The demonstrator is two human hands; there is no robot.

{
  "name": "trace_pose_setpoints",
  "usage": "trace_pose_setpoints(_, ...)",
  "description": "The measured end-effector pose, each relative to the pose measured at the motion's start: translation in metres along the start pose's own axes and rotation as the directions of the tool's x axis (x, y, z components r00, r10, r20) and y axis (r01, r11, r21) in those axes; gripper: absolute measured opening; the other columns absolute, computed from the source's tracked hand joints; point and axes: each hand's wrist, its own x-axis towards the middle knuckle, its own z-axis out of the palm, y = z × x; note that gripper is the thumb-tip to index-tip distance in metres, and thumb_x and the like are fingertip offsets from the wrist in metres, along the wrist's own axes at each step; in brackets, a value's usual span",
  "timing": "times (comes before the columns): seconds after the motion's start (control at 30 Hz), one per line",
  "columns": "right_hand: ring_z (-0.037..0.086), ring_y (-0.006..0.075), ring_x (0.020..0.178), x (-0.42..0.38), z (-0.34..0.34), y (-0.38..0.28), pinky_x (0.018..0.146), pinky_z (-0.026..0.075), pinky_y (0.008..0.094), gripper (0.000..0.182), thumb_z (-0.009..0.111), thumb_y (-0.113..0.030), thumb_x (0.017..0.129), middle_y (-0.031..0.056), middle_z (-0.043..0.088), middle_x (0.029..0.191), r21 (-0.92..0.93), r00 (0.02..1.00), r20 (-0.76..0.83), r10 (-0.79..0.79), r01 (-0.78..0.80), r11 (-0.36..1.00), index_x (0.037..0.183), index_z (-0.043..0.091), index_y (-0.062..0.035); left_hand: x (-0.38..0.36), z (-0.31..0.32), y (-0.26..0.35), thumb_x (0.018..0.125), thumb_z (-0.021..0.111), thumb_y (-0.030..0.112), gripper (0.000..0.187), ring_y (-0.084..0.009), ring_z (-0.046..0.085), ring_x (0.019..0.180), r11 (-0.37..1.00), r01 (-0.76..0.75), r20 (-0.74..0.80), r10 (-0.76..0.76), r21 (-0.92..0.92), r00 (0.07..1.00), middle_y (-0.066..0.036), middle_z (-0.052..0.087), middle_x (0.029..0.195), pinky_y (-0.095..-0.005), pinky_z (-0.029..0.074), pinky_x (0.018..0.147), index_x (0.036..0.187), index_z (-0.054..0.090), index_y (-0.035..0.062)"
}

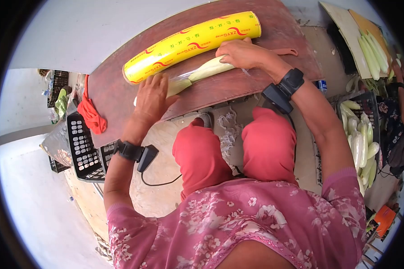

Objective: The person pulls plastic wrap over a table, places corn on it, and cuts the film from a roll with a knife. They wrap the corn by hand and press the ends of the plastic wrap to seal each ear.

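Pale green produce is laid lengthwise on the desk, between the near edge and a yellow roll, apparently so that it is kept close to the body. Clear film is seen along it. The hands are held apart: the left hand is laid across its left part, and the right hand is curled over its right end, probably so that rolling is prevented. Whether either is firmly closed cannot be told, the undersides being hidden. The roll is set roughly parallel, presumably for easy reach.
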Motion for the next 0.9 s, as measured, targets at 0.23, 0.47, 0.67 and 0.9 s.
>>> trace_pose_setpoints(0.23, 0.058, 0.0276, 0.108, 0.000, 0.002, 0.000, 0.086, 0.033, 0.0439, 0.026, 0.060, -0.023, 0.091, 0.0082, 0.064, 0.109, 0.050, 0.999, -0.053, 0.003, -0.001, 0.999, 0.113, 0.068, -0.0121, 0.090, 0.029, 0.056, 0.079, 0.080, 0.032, 0.082, -0.0410, 0.051, 0.124, 0.776, -0.080, -0.093, 0.028, -0.626, 0.995, -0.025, 0.053, 0.133, -0.0440, 0.043, 0.103, 0.139, 0.039, -0.0040)
trace_pose_setpoints(0.47, 0.064, 0.0344, 0.095, 0.002, 0.002, 0.005, 0.076, 0.042, 0.0496, 0.021, 0.061, -0.019, 0.087, 0.0135, 0.068, 0.094, 0.069, 0.995, -0.085, -0.059, 0.065, 0.996, 0.102, 0.070, -0.0075, 0.110, 0.059, 0.063, 0.079, 0.079, 0.032, 0.069, -0.0372, 0.056, 0.116, 0.597, -0.063, -0.101, -0.030, -0.799, 0.994, -0.019, 0.058, 0.127, -0.0415, 0.046, 0.097, 0.135, 0.048, 0.0050)
trace_pose_setpoints(0.67, 0.062, 0.0335, 0.096, -0.039, 0.026, 0.029, 0.081, 0.047, 0.0428, 0.025, 0.069, -0.025, 0.084, 0.0150, 0.065, 0.100, 0.209, 0.715, -0.682, -0.154, 0.392, 0.896, 0.095, 0.062, -0.0036, 0.108, 0.062, 0.067, 0.081, 0.077, 0.031, 0.053, -0.0347, 0.061, 0.095, 0.697, -0.104, -0.181, -0.038, -0.710, 0.983, -0.015, 0.060, 0.108, -0.0409, 0.051, 0.083, 0.124, 0.057, 0.0080)
trace_pose_setpoints(0.9, 0.053, 0.0283, 0.106, -0.101, 0.067, 0.030, 0.091, 0.040, 0.0405, 0.056, 0.084, -0.033, 0.068, 0.0087, 0.054, 0.107, 0.011, 0.715, -0.693, -0.095, 0.142, 0.990, 0.107, 0.052, -0.0077, 0.109, 0.062, 0.067, 0.082, 0.076, 0.033, 0.049, -0.0331, 0.062, 0.089, 0.704, -0.102, -0.184, -0.040, -0.702, 0.982, -0.014, 0.059, 0.102, -0.0408, 0.051, 0.077, 0.121, 0.060, 0.0088)
